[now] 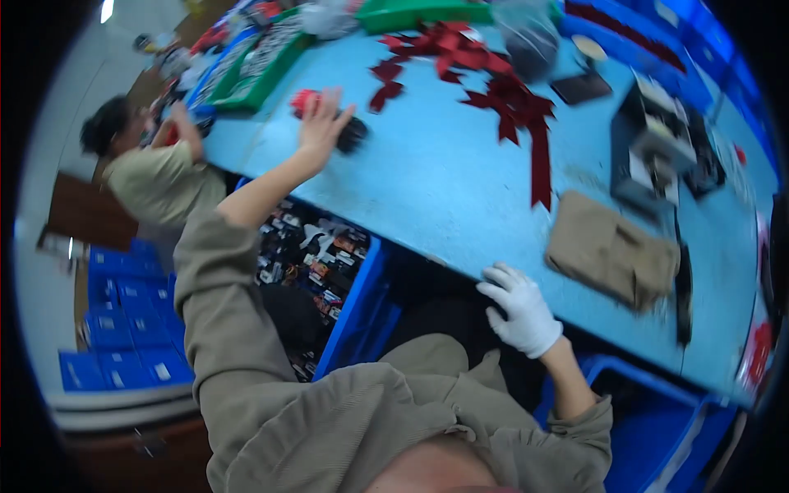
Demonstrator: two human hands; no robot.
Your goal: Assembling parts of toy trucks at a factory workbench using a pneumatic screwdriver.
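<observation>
My bare left hand reaches over the left part of the table, fingers stretched out and slightly blurred. Next to it are a red thing and a dark, blurred thing; the hand partly covers both, so their kind and whether I touch them are unclear. My right hand, in a white glove, rests at the table's front edge with its fingers apart and nothing in them. Dark red pieces of cut material lie in a string across the far middle. A folded brown cloth is right of my gloved hand.
The light-blue table holds a green tray of small parts, a clear bag and a dark machine. Below the edge stands a blue bin of small mixed items; another blue bin is right. A co-worker works at left.
</observation>
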